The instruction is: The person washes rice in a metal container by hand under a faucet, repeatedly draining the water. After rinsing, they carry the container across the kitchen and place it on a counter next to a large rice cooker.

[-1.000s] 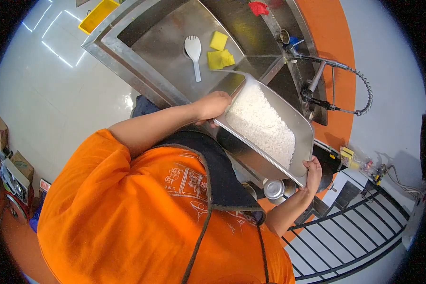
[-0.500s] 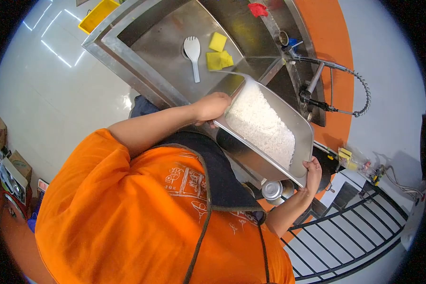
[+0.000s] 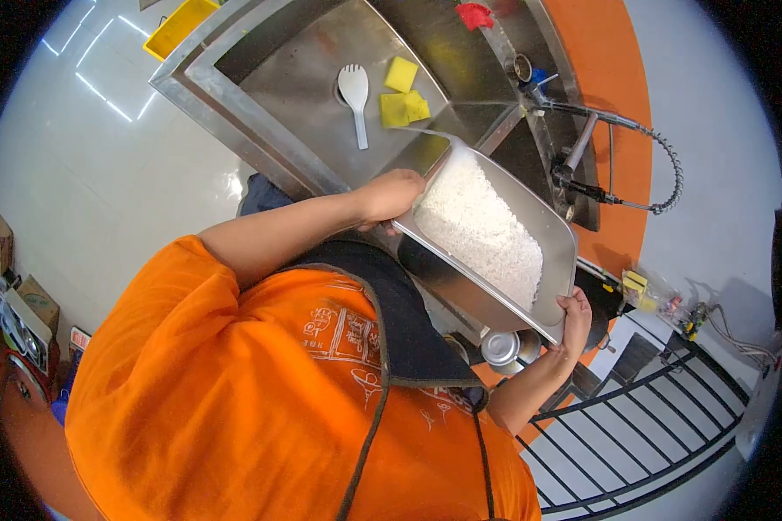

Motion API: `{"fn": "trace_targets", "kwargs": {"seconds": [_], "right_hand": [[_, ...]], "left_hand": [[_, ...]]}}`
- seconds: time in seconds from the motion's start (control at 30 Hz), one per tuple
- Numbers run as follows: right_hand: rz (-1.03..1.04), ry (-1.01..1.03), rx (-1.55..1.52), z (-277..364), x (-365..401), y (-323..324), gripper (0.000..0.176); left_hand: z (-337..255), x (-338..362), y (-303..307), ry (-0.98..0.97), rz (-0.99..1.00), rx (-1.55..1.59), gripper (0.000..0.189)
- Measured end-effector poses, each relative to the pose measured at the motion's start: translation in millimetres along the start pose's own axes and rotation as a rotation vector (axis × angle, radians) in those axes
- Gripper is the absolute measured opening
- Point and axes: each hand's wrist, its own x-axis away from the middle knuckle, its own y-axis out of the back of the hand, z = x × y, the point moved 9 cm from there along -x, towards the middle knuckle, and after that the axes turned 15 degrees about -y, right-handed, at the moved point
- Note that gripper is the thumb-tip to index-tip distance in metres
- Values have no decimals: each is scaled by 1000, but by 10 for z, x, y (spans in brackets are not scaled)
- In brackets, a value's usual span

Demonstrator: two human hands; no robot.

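Observation:
My left hand (image 3: 393, 198) is closed on the upper-left end of a deep metal pan (image 3: 558, 245). My right hand (image 3: 574, 317) grips the opposite end, thumb over the rim. White rice (image 3: 482, 221) lies in the pan, heaped toward the far-left corner. The pan is tilted, and whitish water (image 3: 434, 133) runs from that corner into the sink basin (image 3: 295, 74). Inside the basin are a white rice paddle (image 3: 356, 100) with a toothed end and yellow sponge pieces (image 3: 400, 91). The pan hides part of the sink edge.
A spray faucet (image 3: 582, 148) with a coiled hose stands at the sink's right. Beyond the second basin lies a red cloth (image 3: 474, 15). A lidded metal container (image 3: 500, 349) is below the pan. Black railing (image 3: 643, 434) runs at lower right, and a yellow bin (image 3: 178, 28) sits at upper left.
Very little differs. Both hands keep hold of the tilted pan, and water still runs from its corner. The view has shifted very slightly.

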Motion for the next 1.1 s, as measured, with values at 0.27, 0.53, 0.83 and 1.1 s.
{"fn": "trace_targets", "kwargs": {"seconds": [0.27, 0.53, 0.83, 1.1], "right_hand": [[-12, -22, 5, -33, -31, 37, 17], [11, -20, -19, 28, 20, -47, 16], [29, -18, -41, -29, -30, 19, 16], [22, -6, -27, 37, 42, -49, 15]], "left_hand": [[-2, -12, 16, -8, -3, -64, 31], [-12, -16, -2, -31, 0, -3, 33], [-87, 20, 8, -21, 12, -63, 32], [-34, 6, 15, -29, 38, -77, 30]]}}
